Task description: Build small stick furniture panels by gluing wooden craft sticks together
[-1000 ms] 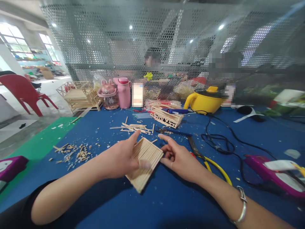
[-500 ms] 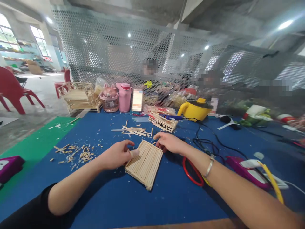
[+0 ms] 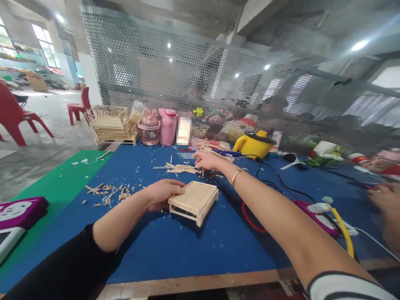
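Observation:
My left hand (image 3: 164, 193) grips the left side of a small table-like model made of wooden sticks (image 3: 195, 196). Its thumb lies on the top and the other fingers are partly hidden. The model has short legs and a flat slatted top, and it is tilted slightly toward me. My right hand (image 3: 208, 160) reaches past the model, fingers apart and pointing down, at the right end of a loose pile of wooden sticks (image 3: 181, 168). Nothing shows in its fingers. Behind that hand, a larger stick piece (image 3: 229, 158) is mostly hidden.
Short stick offcuts (image 3: 108, 192) litter the blue mat. At the back stand a stick-built rack (image 3: 112, 125), a pink bottle (image 3: 168, 127) and a yellow pot (image 3: 254, 143). A blue glue gun (image 3: 229, 153), cables and a purple power strip (image 3: 315, 216) lie rightward. Another person's hand (image 3: 386, 200) appears far right.
My right hand has left the model's far edge and moved forward to the stick pile. My left hand has taken hold of the model, which now shows its legs.

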